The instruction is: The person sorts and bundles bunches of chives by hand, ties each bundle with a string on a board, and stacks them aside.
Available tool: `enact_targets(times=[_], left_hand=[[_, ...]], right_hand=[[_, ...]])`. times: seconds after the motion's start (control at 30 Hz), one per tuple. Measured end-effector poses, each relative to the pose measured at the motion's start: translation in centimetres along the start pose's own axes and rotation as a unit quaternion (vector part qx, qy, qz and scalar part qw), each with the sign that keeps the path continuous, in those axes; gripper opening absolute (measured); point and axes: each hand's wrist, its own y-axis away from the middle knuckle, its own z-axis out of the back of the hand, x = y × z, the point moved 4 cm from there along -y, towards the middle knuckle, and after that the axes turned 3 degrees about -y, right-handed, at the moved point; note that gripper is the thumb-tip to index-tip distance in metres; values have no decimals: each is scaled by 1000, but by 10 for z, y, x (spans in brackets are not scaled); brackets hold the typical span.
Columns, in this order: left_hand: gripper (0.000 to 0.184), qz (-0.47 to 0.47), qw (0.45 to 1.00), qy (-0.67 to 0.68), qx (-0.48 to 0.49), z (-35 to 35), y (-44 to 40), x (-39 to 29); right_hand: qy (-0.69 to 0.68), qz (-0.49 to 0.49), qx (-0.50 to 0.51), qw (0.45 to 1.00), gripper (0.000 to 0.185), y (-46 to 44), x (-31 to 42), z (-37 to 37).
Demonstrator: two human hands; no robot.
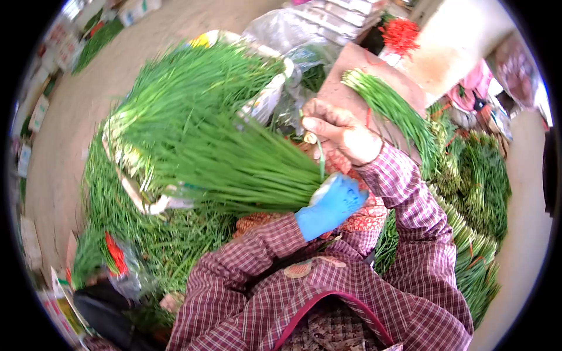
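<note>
My left hand (335,202), in a blue glove, is closed round a large bunch of garlic chives (257,164) in front of my lap. The long green leaves fan out to the left, over a heaped basket. Above it, my bare right hand (345,133) is closed in a pinch on a loose chive stalk (310,138). A bent green leaf hangs from there toward the glove. Just beyond the right hand, a tied bundle of chives (386,102) lies on a brown board (345,88), its pale ends pointing away from me.
More loose chives (193,70) fill the pale-rimmed basket (149,206) at left. Stacked bundles (480,169) lie at right. Red ties (400,36) sit beyond the board. Clear plastic (275,29) lies behind the basket, and loose leaves (170,245) cover the floor at left.
</note>
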Motion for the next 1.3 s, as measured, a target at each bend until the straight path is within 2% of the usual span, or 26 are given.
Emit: enact_targets(times=[0.07, 0.13, 0.2, 0.3, 0.47, 0.53, 0.63, 0.73, 0.8, 0.87, 0.9, 0.93, 0.97, 1.0, 1.03, 1.07, 1.1, 1.13, 1.17, 1.2, 1.23, 1.27, 1.3], left_hand=[[15, -10, 997, 8, -80, 0, 8, 7], [18, 7, 996, 42, -76, 11, 15, 12], [30, -11, 984, 51, -168, 34, 26, 20], [39, -27, 979, 64, -193, 63, 40, 30], [33, -42, 969, 134, -202, 113, 51, 48], [31, -20, 968, 148, -202, 129, 56, 59], [27, 7, 965, 165, -202, 154, 63, 69], [19, 39, 951, 190, -241, 167, 72, 88], [21, 22, 919, 257, -297, 166, 84, 107], [22, 28, 896, 304, -322, 174, 95, 119], [21, 70, 895, 308, -316, 190, 95, 120], [21, 111, 892, 312, -308, 209, 93, 121], [20, 88, 899, 300, -308, 222, 93, 129], [19, 120, 894, 293, -317, 233, 91, 139], [19, 154, 889, 285, -324, 245, 88, 147], [25, 187, 907, 224, -304, 262, 81, 154], [30, 219, 920, 160, -282, 277, 69, 161], [36, 205, 906, 163, -333, 288, 51, 161], [41, 191, 889, 165, -383, 298, 31, 158], [47, 176, 891, 179, -378, 313, 8, 150], [47, 136, 870, 212, -424, 323, -15, 139], [43, 42, 869, 192, -454, 334, -36, 129], [38, 54, 893, 177, -411, 344, -49, 121]], right_hand=[[-78, -6, -36, 996, 14, 0, -2, 12], [-184, -14, -23, 982, 13, 0, -7, 20], [-235, 26, -13, 972, 12, -5, -11, 26], [-305, 42, -14, 951, 10, 0, -2, 36], [-402, 95, -24, 910, 10, -14, -15, 66], [-422, 116, -1, 899, 8, -17, -12, 62], [-452, 137, -17, 881, 8, -16, 5, 59], [-478, 148, -42, 865, 7, -15, 25, 65], [-527, 160, -40, 834, 5, -10, 35, 80], [-503, 212, -89, 833, 4, -14, 32, 99], [-429, 218, -122, 868, 6, -19, 27, 104], [-231, 172, -190, 939, 20, -17, 12, 104], [-54, 169, -167, 970, 34, -21, 1, 98], [125, 160, -137, 969, 49, -21, 1, 85], [270, 165, -169, 934, 64, -18, -2, 75], [407, 166, -195, 877, 80, -9, 12, 58], [324, 256, -170, 895, 90, -4, 29, 43], [235, 341, -143, 899, 101, -1, 49, 30], [229, 385, -151, 881, 111, 2, 71, 18], [222, 428, -159, 862, 120, 6, 93, 8], [241, 456, -193, 835, 127, 10, 111, 3], [259, 482, -225, 806, 134, 13, 126, 2], [274, 534, -278, 750, 132, 19, 138, 6]])
